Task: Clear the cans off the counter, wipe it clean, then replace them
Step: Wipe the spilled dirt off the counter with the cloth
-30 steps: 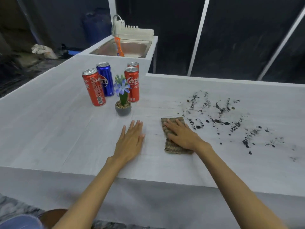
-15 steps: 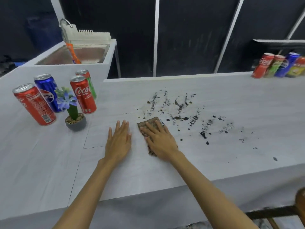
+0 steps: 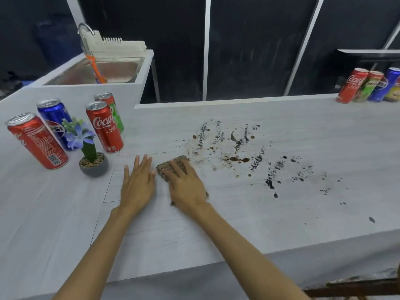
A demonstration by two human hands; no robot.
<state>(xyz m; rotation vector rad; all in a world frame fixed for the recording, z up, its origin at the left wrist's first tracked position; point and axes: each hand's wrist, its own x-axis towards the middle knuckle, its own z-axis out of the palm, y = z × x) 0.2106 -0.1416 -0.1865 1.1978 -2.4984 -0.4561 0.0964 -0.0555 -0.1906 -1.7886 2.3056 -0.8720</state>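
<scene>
Cloth (image 3: 173,167) lies flat on the counter (image 3: 238,224) just left of the dark spill (image 3: 238,148), pinned under the right hand (image 3: 186,187), whose grip is an open palm pressing down for wiping. Left hand (image 3: 138,182) rests open and empty beside the cloth, apparently as a brace; four cans (image 3: 104,126) stand left of the cloth, clear of the spill.

pale grey counter (image 3: 259,224) with faint wood-grain streaks, black and brown speckled stains (image 3: 238,152) across its middle. brown-tan woven cloth (image 3: 171,164). left group: red coca-cola can (image 3: 105,126) with white script, red can (image 3: 37,140) with white print and barcode, blue pepsi can (image 3: 54,120), green can (image 3: 113,109) with red top band. far right cans (image 3: 372,85): red, green, blue, yellow. purple-blue flower (image 3: 79,135), green stem, dark grey pot (image 3: 95,168) with tan pebbles. orange brush (image 3: 96,70) in steel sink (image 3: 121,68).
</scene>
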